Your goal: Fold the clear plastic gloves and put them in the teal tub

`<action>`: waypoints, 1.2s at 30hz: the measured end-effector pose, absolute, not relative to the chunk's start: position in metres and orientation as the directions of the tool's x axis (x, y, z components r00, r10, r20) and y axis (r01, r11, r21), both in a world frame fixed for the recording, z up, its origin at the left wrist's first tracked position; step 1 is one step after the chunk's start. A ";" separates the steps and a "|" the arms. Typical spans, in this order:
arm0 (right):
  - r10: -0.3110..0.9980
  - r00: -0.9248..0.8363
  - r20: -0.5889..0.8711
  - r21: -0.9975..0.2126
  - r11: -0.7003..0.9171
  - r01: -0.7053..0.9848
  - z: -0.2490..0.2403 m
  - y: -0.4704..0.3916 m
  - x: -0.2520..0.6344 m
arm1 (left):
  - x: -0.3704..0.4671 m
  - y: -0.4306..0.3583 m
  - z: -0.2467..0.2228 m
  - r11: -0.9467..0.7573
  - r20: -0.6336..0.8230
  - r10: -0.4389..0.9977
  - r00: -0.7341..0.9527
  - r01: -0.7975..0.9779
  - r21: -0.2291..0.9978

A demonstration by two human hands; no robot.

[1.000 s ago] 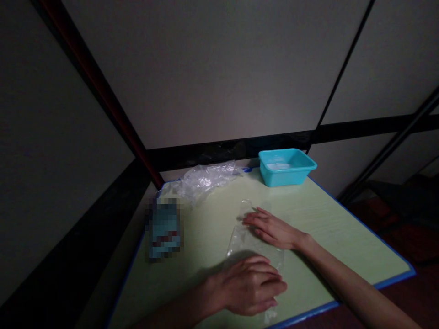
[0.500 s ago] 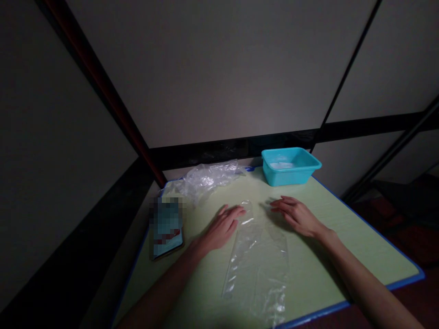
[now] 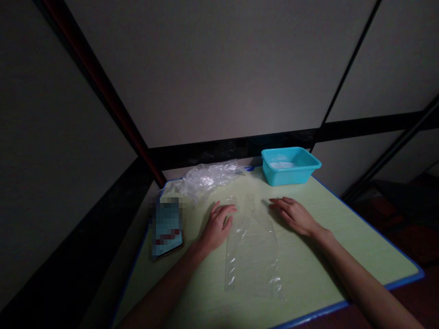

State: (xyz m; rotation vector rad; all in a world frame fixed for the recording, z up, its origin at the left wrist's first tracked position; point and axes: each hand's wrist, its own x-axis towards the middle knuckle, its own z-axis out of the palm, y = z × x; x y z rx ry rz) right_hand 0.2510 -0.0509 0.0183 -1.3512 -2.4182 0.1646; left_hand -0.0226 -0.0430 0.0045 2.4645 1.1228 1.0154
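Observation:
A clear plastic bag (image 3: 254,260) lies flat on the middle of the pale green table, its handle end pointing away from me. My left hand (image 3: 217,224) is beside the bag's upper left part, fingers apart and slightly bent, holding nothing. To the right of the bag's handles, my right hand (image 3: 293,215) hovers low over the table with its fingers loosely spread and nothing in them. Crumpled clear plastic (image 3: 212,176) sits at the back left of the table.
A turquoise basin (image 3: 290,176) with something whitish inside stands at the back right. At the left edge lies a phone-like device (image 3: 168,244), partly pixelated. The table (image 3: 343,256) has a blue rim and meets a wall behind.
The flat bag's near end has moved away from the table's front edge, and its handles now lie more spread. My left hand has shifted slightly left; my right hand has barely moved.

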 end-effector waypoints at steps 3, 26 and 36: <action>0.842 -0.473 0.259 -0.270 0.533 0.802 0.016 -0.049 0.250 | -0.015 -0.059 0.013 -0.791 0.498 0.608 0.618 0.416 0.449; 0.840 -0.428 0.335 -0.292 0.524 0.800 -0.006 -0.038 0.248 | -0.005 -0.084 0.027 -0.822 0.291 0.556 0.778 0.465 0.328; 0.832 -0.447 0.328 -0.276 0.537 0.797 -0.004 -0.040 0.246 | -0.009 -0.080 0.011 -0.826 0.030 0.559 0.829 0.553 0.108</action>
